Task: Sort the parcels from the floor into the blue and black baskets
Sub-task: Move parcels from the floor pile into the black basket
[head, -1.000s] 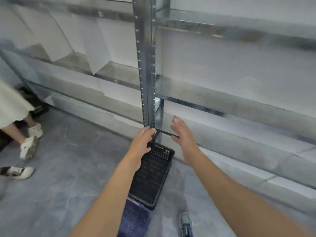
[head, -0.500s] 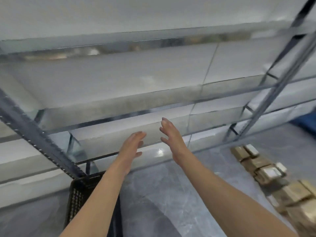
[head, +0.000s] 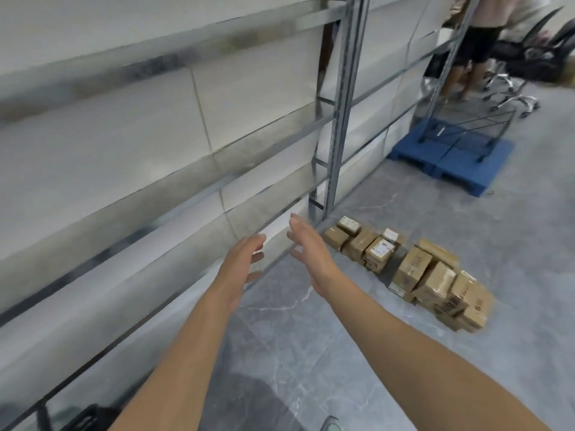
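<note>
Cardboard parcels (head: 410, 269) sit in a loose heap on the grey marbled floor (head: 513, 244), roughly 3 o'clock from the hands and just out from the foot of the metal shelving (head: 345, 119). Some have white labels on top, and they're piled against each other, a few tilted. Nobody's touching any of them.

Both arms are stretched out in front. The left hand (head: 241, 262) and right hand (head: 306, 247) are side by side with a gap between them, palms more or less facing each other, fingers loose and spread, holding nothing. They hover in front of the lowest shelf rail, and the right one is the nearer of the two to the pile.

Up at 1 o'clock a blue pallet (head: 451, 157) lies flat on the floor with a wire frame standing on it. Behind that, at the top right corner, there's another person's legs (head: 476, 42) and an office chair (head: 535, 57).

At 7 o'clock, right on the bottom edge, there's a dark shape (head: 90, 418), too cut off and blurry to call. The toe of a shoe (head: 332, 426) pokes in at 6 o'clock.
</note>
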`<state>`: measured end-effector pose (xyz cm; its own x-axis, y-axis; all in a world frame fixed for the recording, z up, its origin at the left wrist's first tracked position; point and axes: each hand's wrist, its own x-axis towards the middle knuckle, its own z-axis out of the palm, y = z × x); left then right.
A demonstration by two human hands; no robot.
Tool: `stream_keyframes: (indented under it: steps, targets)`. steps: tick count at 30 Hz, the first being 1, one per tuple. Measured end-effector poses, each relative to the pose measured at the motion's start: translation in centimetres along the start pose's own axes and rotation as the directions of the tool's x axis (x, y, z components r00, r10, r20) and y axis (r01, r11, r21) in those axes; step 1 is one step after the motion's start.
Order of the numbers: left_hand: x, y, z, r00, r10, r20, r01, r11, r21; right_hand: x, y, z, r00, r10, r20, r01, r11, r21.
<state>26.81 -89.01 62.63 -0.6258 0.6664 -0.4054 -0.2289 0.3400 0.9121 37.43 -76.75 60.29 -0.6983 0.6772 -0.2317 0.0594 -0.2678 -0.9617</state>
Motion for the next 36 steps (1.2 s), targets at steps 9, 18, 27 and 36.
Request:
stream_keyframes:
  steps: [9,18,27,36]
  targets:
    - [7.9,1.8,13.3,0.970,-0.064,0.233,0.034,0.990,0.133,3.2,0.7,-12.5,0.965,0.059,-0.255,-0.035,0.994,0.099]
    - [19.8,2.3,23.3,0.868,-0.169,0.467,0.055,0.967,0.248,9.8,2.3,-21.7,0.838,0.162,-0.521,-0.094,0.984,0.154]
    - [29.4,2.6,30.4,0.765,-0.292,0.575,0.046,0.914,0.403,14.3,3.2,-27.9,0.673,0.278,-0.685,-0.151,0.959,0.241]
    - [35.7,0.8,39.0,0.708,-0.394,0.587,0.050,0.856,0.515,19.3,7.1,-36.4,0.584,0.384,-0.715,-0.229,0.923,0.309]
